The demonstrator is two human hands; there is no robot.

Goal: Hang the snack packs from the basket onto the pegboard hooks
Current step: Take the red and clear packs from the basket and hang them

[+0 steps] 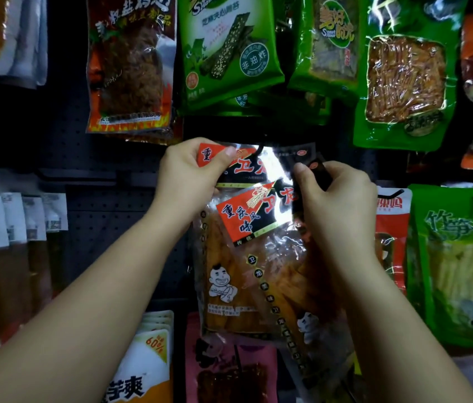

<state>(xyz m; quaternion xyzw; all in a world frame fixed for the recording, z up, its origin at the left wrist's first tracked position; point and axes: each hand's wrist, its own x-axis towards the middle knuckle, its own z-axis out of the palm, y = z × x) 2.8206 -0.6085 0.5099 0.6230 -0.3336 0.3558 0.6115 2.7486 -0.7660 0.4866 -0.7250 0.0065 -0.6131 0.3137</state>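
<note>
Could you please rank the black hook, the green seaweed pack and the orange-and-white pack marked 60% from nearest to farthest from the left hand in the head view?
From the left hand:
1. Black hook, just to its right at the top of the held pack.
2. Green seaweed pack, hanging above and slightly right.
3. Orange-and-white 60% pack, far below at the bottom.

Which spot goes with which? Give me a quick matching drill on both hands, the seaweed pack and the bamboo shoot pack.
Things:
1. left hand
2. right hand
3. green seaweed pack
4. green bamboo shoot pack

Places:
A. hanging at the far right, middle row
B. pinching the clear spicy strip pack's top right corner
C. hanging top centre
D. pinching that pack's top left corner, beside the hook

Pairs: 1-D, 2-B, 3-C, 4-A
</note>
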